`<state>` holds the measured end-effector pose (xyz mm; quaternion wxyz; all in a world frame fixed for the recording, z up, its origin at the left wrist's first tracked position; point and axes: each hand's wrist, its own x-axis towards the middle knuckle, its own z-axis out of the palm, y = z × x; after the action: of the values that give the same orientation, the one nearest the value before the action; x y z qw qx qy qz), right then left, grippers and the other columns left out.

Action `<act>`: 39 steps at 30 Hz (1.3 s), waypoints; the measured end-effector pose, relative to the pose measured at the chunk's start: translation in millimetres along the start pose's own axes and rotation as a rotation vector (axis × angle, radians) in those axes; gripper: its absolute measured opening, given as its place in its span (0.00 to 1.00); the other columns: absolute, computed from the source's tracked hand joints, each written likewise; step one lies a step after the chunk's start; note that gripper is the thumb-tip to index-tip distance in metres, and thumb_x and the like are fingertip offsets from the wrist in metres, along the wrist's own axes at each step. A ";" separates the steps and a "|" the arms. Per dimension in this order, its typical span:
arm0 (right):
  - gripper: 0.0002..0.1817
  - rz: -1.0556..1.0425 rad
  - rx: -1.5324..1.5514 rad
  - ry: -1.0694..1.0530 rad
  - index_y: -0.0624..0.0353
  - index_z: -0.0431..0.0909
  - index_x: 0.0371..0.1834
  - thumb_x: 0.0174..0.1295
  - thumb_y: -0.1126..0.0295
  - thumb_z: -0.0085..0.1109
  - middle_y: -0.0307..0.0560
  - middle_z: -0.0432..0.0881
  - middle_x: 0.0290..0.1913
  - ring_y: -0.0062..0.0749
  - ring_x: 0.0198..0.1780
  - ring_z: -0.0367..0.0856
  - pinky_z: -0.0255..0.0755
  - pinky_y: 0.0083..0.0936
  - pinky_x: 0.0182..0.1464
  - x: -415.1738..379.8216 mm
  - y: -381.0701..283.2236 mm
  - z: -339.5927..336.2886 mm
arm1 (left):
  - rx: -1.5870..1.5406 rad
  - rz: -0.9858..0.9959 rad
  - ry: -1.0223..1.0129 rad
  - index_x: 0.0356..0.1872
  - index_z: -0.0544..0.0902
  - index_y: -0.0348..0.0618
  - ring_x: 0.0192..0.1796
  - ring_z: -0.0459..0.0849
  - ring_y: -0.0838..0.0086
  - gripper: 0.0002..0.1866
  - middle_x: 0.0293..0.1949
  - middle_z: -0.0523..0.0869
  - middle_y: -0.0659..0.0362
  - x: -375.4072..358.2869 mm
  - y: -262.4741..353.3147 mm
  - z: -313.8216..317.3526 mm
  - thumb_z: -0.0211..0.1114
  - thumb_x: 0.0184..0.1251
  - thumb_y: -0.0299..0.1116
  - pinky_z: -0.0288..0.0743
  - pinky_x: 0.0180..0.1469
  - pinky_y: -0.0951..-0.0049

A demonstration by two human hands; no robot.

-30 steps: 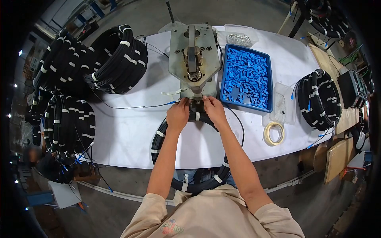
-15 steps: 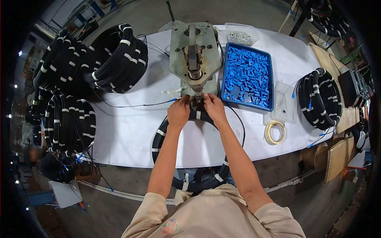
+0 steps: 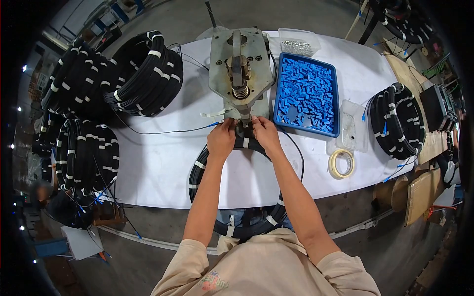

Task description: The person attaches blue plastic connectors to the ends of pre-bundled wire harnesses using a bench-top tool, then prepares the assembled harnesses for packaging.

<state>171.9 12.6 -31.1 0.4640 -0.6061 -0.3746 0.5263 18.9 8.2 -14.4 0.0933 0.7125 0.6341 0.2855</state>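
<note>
At the foot of a grey metal press, my left hand has its thumb and fingers closed together; what they pinch is hidden. Beside it, a black cable with a blue tip comes in from the left. My right hand is pinched at the right of the press's lower tooling, on a thin black cable that runs out past the hand and curves down. Below both hands, a black cable coil bound with white tape hangs over the table's front edge, partly covered by my forearms.
A blue tray of small blue parts stands right of the press, near a clear box of metal pieces, a clear container and a tape roll. Cable coils stand left and right on the white table.
Both hands stay at the press with almost no movement. The whole view has shifted very slightly.
</note>
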 end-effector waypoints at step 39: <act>0.23 0.037 -0.110 0.000 0.66 0.83 0.41 0.72 0.53 0.53 0.49 0.85 0.32 0.36 0.35 0.81 0.72 0.31 0.44 -1.8 -3.0 -3.8 | -0.041 -0.036 -0.046 0.40 0.83 0.44 0.40 0.84 0.46 0.15 0.35 0.87 0.47 -0.4 0.0 -1.8 0.55 0.76 0.43 0.76 0.42 0.50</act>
<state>175.5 11.1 -27.6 0.4204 -0.6375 -0.3918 0.5132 17.9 7.3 -13.0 0.1276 0.7054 0.6384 0.2804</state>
